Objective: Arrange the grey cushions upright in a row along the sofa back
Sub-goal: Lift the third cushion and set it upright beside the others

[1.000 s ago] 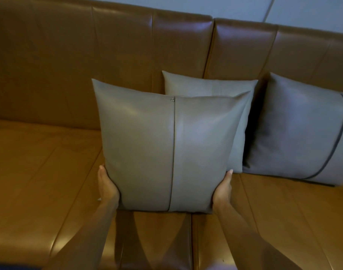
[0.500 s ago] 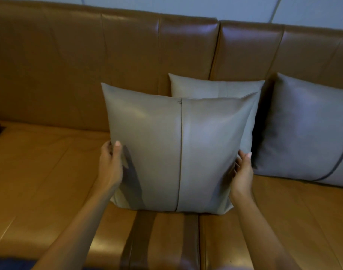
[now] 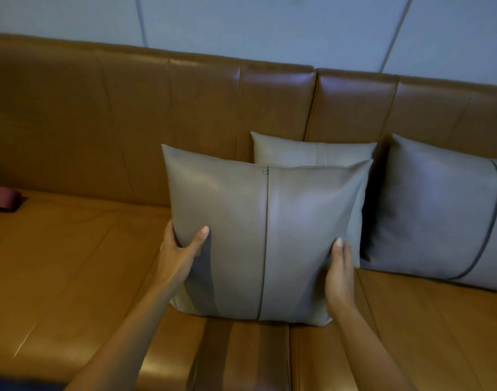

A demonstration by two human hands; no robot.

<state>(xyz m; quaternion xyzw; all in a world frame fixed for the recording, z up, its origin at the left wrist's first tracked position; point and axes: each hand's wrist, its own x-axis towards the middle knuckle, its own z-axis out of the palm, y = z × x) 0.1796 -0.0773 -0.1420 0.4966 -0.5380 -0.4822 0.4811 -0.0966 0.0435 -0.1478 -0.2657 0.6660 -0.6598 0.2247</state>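
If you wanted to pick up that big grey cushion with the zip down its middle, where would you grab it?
Probably by its two side edges, one hand from each side, as the left hand and right hand do now. The zipped cushion stands upright, wide and soft, so a grip on both sides, thumbs in front, should keep it from flopping.

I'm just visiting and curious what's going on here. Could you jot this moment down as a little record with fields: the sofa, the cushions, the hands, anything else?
sofa: brown leather sofa against a pale wall
held cushion: front grey cushion, upright, zip seam facing the camera, bottom edge on the seat
left hand: left hand grips its left edge
right hand: right hand grips its right edge
behind it: second grey cushion leaning on the sofa back, partly hidden
to the right: darker grey cushion with piping, upright against the back
other: dark red object at far left on the seat
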